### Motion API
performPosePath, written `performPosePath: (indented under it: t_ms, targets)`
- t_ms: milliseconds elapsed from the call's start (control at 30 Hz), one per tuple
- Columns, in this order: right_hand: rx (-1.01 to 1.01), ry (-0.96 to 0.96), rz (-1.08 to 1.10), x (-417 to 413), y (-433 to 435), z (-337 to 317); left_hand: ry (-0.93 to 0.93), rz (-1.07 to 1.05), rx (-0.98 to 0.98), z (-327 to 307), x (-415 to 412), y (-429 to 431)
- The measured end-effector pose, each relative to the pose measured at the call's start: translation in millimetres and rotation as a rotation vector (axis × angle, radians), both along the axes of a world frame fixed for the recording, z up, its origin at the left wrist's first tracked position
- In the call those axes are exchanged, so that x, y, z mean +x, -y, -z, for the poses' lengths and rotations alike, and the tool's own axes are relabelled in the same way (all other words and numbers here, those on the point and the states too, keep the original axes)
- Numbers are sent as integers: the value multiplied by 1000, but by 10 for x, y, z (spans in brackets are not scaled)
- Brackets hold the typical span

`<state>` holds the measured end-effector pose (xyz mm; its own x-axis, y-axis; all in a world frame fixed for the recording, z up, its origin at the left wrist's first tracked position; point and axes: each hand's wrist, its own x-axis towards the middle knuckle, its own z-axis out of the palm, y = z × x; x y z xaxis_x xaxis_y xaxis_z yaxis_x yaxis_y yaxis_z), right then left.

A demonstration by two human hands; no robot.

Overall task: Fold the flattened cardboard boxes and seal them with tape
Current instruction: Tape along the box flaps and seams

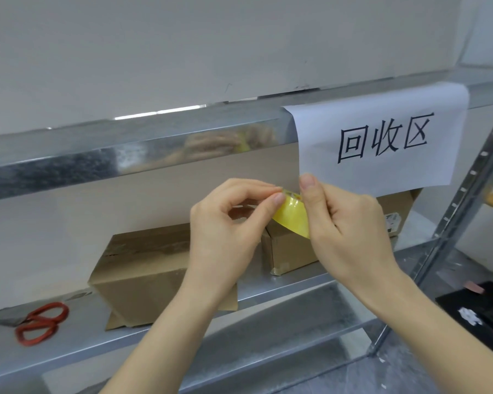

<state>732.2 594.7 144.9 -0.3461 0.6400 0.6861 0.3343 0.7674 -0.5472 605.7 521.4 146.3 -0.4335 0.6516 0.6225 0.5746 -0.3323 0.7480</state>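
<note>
A roll of yellowish clear tape point(292, 216) is held up in front of the shelf between both hands. My right hand point(350, 231) grips the roll from the right, thumb up along its side. My left hand point(225, 223) pinches the tape at the top of the roll between thumb and forefinger. Behind the hands, a folded brown cardboard box point(143, 268) stands on the metal shelf point(268, 291), with taped seams on top and flat cardboard under it. A second brown box point(288, 248) stands to its right, partly hidden by my hands.
Red-handled scissors point(39, 322) lie on the shelf at the left. A white paper sign point(382, 137) with black characters hangs from the upper shelf beam point(97, 155). A perforated upright post point(464, 194) stands at the right. A black object point(484, 308) sits low on the right.
</note>
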Motion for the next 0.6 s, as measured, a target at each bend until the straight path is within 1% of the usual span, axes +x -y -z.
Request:
performPosePath:
  t_ms: [133,200,267,333,400,500,600]
  targets:
    - [-8,-2,-21,61,-10,-12,-263,14,78,-30,7,29]
    - [3,16,-46,92,-23,-24,-403,42,79,-83,-31,40]
    - [5,13,-79,124,-40,-26,-492,69,39,-148,-39,51]
    - [12,18,-88,161,-52,-34,-476,102,-44,-213,-11,70]
    - [-4,32,-113,201,-53,-55,-381,162,-129,-266,-7,84]
    - [-117,14,-274,245,-76,-80,-184,314,-249,-351,-73,83]
    - [-222,2,-410,288,-98,-110,-97,410,-354,-400,-58,69]
